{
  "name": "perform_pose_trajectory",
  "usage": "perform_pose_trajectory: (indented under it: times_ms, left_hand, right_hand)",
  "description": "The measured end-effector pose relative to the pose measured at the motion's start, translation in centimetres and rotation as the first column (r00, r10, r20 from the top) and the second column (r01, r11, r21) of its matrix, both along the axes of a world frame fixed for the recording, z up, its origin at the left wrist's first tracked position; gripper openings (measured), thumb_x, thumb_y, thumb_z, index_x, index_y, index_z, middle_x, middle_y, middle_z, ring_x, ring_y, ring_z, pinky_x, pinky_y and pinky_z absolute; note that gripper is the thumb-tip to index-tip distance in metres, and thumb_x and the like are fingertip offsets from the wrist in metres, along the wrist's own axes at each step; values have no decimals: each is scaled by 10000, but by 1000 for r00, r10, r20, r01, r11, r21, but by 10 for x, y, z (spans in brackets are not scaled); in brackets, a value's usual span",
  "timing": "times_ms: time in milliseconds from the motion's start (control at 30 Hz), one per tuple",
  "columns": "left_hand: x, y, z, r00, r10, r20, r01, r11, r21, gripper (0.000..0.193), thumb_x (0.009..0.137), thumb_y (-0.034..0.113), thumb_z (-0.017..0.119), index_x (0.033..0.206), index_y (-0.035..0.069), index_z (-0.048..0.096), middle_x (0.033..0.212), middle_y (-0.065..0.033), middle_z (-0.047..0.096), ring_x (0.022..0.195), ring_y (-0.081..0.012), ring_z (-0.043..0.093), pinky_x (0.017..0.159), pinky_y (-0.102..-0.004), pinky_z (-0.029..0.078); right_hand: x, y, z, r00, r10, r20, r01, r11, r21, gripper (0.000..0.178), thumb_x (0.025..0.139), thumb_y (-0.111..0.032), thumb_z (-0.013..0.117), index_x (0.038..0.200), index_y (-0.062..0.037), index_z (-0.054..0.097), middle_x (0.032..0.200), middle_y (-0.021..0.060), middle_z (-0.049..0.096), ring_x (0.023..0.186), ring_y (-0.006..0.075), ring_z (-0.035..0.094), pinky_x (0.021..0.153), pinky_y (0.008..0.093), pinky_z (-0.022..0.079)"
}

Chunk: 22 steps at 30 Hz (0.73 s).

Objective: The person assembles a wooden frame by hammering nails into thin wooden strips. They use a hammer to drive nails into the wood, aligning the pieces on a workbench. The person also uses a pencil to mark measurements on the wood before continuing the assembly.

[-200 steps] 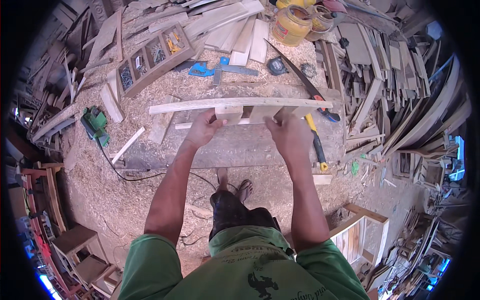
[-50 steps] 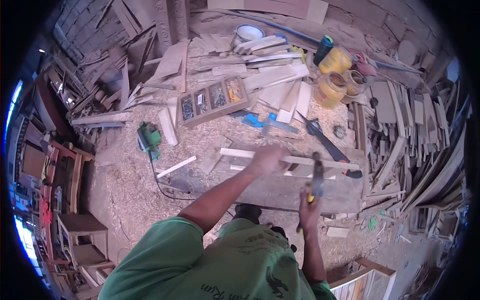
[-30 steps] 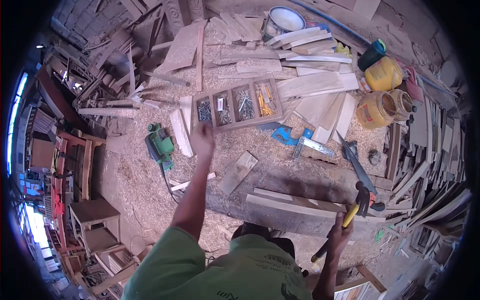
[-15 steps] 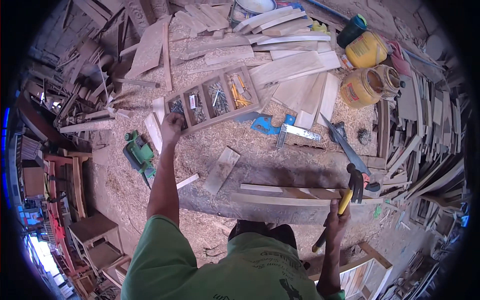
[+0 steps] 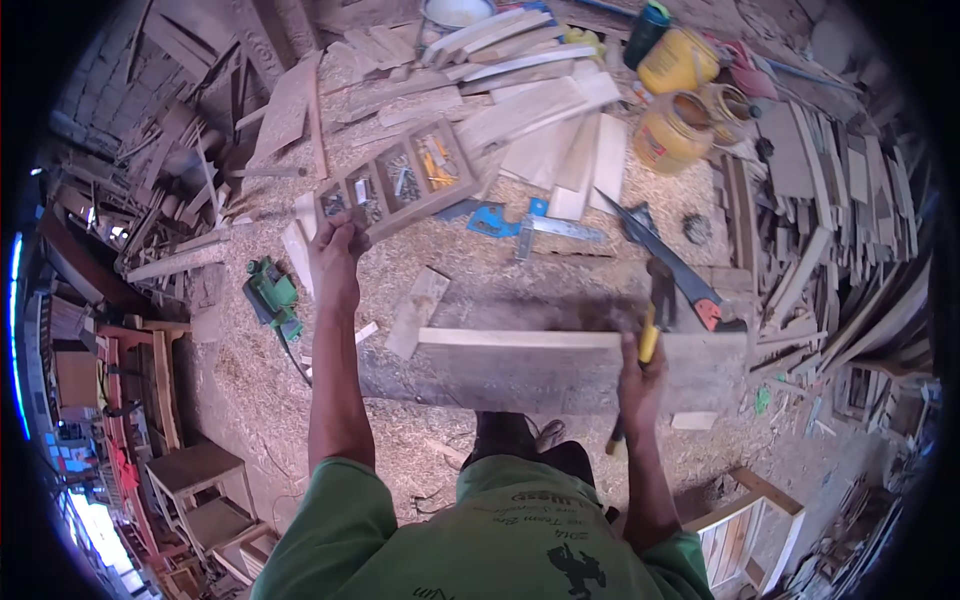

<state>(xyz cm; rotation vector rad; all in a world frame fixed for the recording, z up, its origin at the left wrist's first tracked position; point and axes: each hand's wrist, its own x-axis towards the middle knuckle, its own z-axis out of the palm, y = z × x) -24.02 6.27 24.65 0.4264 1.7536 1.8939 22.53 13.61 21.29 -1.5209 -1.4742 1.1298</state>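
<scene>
My right hand [image 5: 642, 378] is wrapped round the yellow and black handle of a claw hammer [image 5: 648, 338], its dark head pointing away from me. Beside that hand a long wooden piece [image 5: 520, 339] lies along the near edge of the workbench [image 5: 470, 395]. My left hand [image 5: 341, 242] is at the near left corner of a divided wooden box [image 5: 425, 208], fingers drawn together. Whatever is between them is too small to make out. Nails or screws fill several compartments of the box, and yellow-handled items lie in the right one.
Beyond the wooden piece are a handsaw [image 5: 665, 250], a try square [image 5: 560, 229] and a blue-handled tool [image 5: 492, 220]. A green power tool [image 5: 272, 298] sits left of my forearm. Yellow jars [image 5: 672, 135] and stacked boards [image 5: 540, 110] stand farther back. Shavings cover the bench.
My left hand has drawn back slightly from the box's left compartment. The hammer and my right hand have shifted, and the long wooden piece looks turned. The whole view has moved a little.
</scene>
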Motion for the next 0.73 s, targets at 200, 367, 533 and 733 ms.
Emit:
perform_pose_trajectory:
  times_ms: [200,367,533,733]
  left_hand:
    - [186,-11,51,936,-184,-301,203,979,33,102,992,-7,755,1031,50,830,1049,-36,772,1019,-141,707,959,-312,558]
    - [278,-6,22,808,-266,-526,221,964,-147,118,1026,-28,713,1093,18,799,1058,-50,788,1063,-131,723,932,-297,557]
    - [305,1,-28,875,-378,-303,386,922,-34,73,1057,33,700,1114,17,744,1056,-53,806,1060,-167,723,978,-337,540]
    - [313,-8,-35,635,-498,-591,378,867,-324,126,1097,145,673,1138,66,762,1153,-102,824,1146,-265,711,1201,-447,371]
  right_hand:
    - [8,-2,-13,999,22,-30,-18,992,124,329,1126,-301,681,1131,25,635,845,204,625,769,295,575,726,470,490]
    - [11,-8,-5,995,70,-76,-57,985,163,301,1123,-283,685,1139,11,621,835,192,610,756,307,558,732,468,495]
    - [15,-9,-19,999,44,-10,-41,978,207,345,1119,-330,687,1069,7,634,791,186,611,734,312,559,721,473,496]
    - [24,-13,-15,991,46,125,-70,979,192,373,1080,-375,729,1066,-10,655,807,195,656,734,333,645,701,490,497]
